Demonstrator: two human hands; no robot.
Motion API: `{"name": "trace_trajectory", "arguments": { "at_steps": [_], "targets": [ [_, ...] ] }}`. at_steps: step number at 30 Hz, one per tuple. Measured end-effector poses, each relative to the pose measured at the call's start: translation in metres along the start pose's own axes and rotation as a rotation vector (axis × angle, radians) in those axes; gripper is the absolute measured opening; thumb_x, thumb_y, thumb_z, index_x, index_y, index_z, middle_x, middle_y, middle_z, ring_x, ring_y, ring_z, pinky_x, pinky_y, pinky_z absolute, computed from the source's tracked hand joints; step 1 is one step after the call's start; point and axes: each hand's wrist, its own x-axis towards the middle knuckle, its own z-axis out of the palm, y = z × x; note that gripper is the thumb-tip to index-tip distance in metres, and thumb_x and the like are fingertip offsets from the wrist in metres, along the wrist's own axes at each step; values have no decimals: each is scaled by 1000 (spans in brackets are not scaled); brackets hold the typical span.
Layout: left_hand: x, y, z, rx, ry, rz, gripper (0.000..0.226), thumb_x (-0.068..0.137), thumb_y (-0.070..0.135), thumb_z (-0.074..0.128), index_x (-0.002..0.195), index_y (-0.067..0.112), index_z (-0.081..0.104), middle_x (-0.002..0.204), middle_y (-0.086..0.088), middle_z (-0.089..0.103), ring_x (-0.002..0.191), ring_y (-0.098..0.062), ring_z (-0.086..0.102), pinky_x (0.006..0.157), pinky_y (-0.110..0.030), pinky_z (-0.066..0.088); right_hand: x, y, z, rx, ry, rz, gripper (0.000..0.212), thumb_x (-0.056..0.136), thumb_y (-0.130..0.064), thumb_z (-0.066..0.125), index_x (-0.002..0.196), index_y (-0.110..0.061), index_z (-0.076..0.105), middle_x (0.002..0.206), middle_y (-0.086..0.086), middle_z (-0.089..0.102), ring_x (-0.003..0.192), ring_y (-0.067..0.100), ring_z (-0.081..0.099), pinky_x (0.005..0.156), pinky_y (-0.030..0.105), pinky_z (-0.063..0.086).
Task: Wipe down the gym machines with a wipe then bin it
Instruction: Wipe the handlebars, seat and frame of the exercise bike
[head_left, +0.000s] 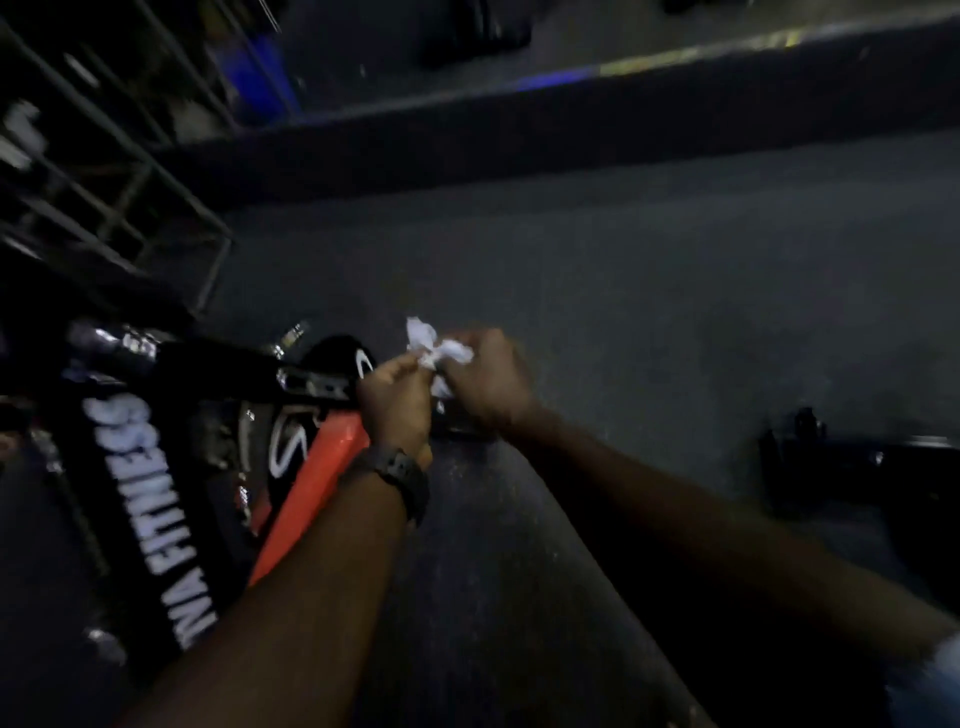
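**Both hands on the wipe, out over the floor**

Here we go: I've got the wipe (431, 353) bunched up between my two hands, held in the air just past the end of the gym machine (291, 447). My left hand (397, 400), the one with the watch (402, 478) on its wrist, has its fingers curled in and pinching the near side of the wad. My right hand (488, 376) is clenched on the other side, and a white tuft pokes out above my knuckles with another scrap hanging below. The picture is dim and smeared, so I can't tell exactly which fingertips do the pinching.

This thing weighs next to nothing, I'd say. It's soft and limp, crumples wherever I squeeze, and it's likely thin enough to tear if my hands pull apart too hard. Best place to grip, to my mind, is the thick bunched middle, not the loose corners, which would just flop.

The machine, with its orange bar and white lettering, sits low to my left, my left hand in front of its dark end. There's dark floor (623, 291) beneath, a metal rack (130, 182) up left. No bin in sight.
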Motion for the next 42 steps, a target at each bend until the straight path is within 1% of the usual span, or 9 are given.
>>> {"name": "trace_trajectory", "arguments": {
  "at_steps": [3, 7, 9, 14, 19, 27, 32, 37, 42],
  "targets": [
    [-57, 79, -1, -14, 32, 54, 15, 71, 8, 73, 85, 11, 78, 88, -12, 76, 87, -29, 72, 86, -56, 56, -31, -80, -45, -49, 13, -76, 21, 84, -24, 65, 63, -19, 65, 58, -6, 64, 56, 0, 56, 55, 24, 45],
    [-135, 197, -13, 1, 54, 199, 26, 78, 14, 72, 66, 36, 76, 71, 7, 75, 68, -8, 67, 75, -39, 57, -76, -197, -94, -127, -11, -262, 26, 83, -32, 55, 64, -14, 58, 58, -5, 61, 58, 5, 57, 61, 33, 49],
    [-162, 241, -23, 22, 59, 271, 26, 75, 18, 71, 64, 41, 74, 71, 12, 74, 68, -4, 67, 74, -37, 57, -97, -250, -113, -145, 9, -310, 14, 85, -31, 59, 74, -23, 64, 69, -10, 66, 68, -2, 61, 66, 20, 48],
    [-207, 364, -69, 0, 205, 400, 7, 67, 25, 70, 71, 30, 72, 75, 8, 75, 74, -10, 71, 75, -36, 58, -119, -396, -141, -262, 54, -489, 20, 77, -32, 73, 71, -20, 59, 63, -11, 63, 64, -1, 58, 58, 12, 37],
    [-233, 458, -112, -124, 231, 508, 8, 72, 16, 68, 65, 15, 70, 66, 2, 71, 62, -10, 62, 61, -27, 48, -130, -502, -127, -327, 104, -745, 9, 73, -24, 72, 82, -23, 68, 76, -8, 69, 74, 11, 62, 64, 28, 45],
    [-234, 519, -163, -326, 156, 352, 20, 86, 5, 58, 71, -5, 66, 59, -13, 64, 55, -22, 57, 53, -25, 42, -143, -552, -75, -507, -183, -903, 31, 77, -47, 55, 92, -23, 69, 82, 0, 65, 78, 18, 62, 67, 30, 47],
    [-205, 522, -180, -241, 119, 317, 32, 88, 7, 61, 58, 14, 56, 41, 6, 48, 39, -11, 43, 37, -14, 31, -133, -548, -52, -572, 23, -930, 15, 84, -32, 65, 92, -20, 69, 90, 9, 62, 85, 27, 59, 71, 37, 50],
    [-175, 515, -190, -154, 50, 352, 12, 90, 7, 63, 78, 3, 64, 65, -13, 60, 47, -15, 56, 41, -18, 45, -129, -551, -45, -591, 38, -895, 10, 76, -16, 71, 85, -13, 71, 89, 12, 65, 85, 30, 60, 70, 34, 43],
    [-144, 517, -176, 45, 8, 423, 20, 89, -3, 62, 71, 6, 62, 65, -15, 62, 41, -8, 62, 42, -20, 50, -95, -551, -47, -564, 44, -730, 23, 75, -16, 72, 98, -19, 72, 102, 10, 68, 95, 31, 64, 77, 35, 51]
  ]
}}
